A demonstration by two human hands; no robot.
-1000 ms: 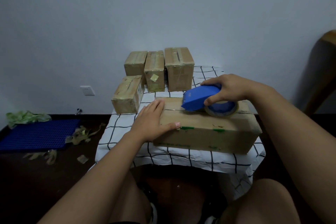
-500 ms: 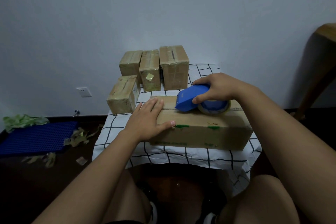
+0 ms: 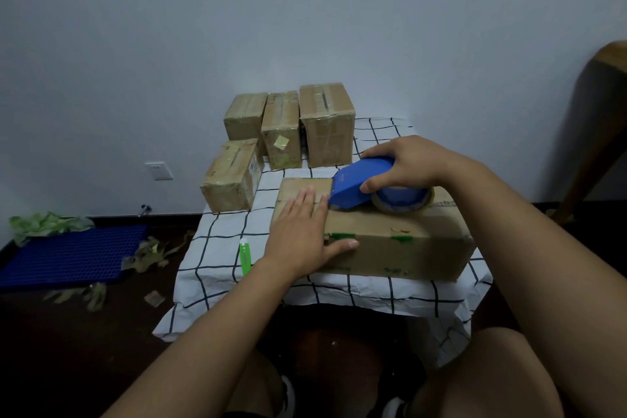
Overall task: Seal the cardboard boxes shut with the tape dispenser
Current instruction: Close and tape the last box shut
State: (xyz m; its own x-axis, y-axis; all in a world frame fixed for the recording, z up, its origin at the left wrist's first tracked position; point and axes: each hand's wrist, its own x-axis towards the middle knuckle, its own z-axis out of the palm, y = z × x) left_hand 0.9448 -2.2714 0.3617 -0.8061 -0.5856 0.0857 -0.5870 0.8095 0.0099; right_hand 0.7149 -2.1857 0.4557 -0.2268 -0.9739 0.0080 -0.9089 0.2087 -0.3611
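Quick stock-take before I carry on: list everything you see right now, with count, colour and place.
large cardboard box: 1, brown with green marks, near edge of the table
small cardboard boxes: 4, brown, taped, three in a row at the back and one at the left edge
tape dispenser: 1, blue, on the large box's top
utility knife: 1, green, on the cloth left of the large box
tablecloth: 1, white with black grid, over the table
mat: 1, blue, floor at left
tape scraps: several, tan, on the floor
wall socket: 1, white
left hand: flat on the large box
right hand: grips the dispenser
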